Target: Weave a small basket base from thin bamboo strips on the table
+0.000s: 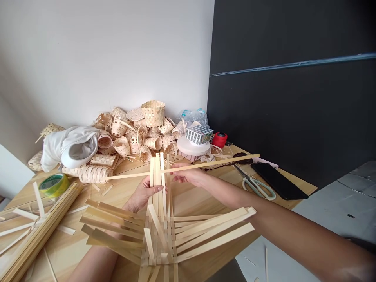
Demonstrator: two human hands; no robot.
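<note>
A partly woven piece of pale, flat wood-like strips (157, 239) stands before me, loose ends spreading left and right. My left hand (143, 194) is closed around the upright strips (157, 176) on its far side, thumb in front. One long thin strip (217, 161) lies crosswise at these uprights, reaching far out to both sides. Just right of the uprights, my right hand (188, 175) is closed on this crosswise strip with its fingers. The uprights and the strip partly hide the fingertips.
Many small woven baskets (135, 137) are heaped against the wall. At left lie a strip bundle (44, 231), a tape roll (54, 184) and white cloth (67, 145). Right are scissors (254, 183), a black phone (277, 181), red thread (219, 140) and a small box (199, 134).
</note>
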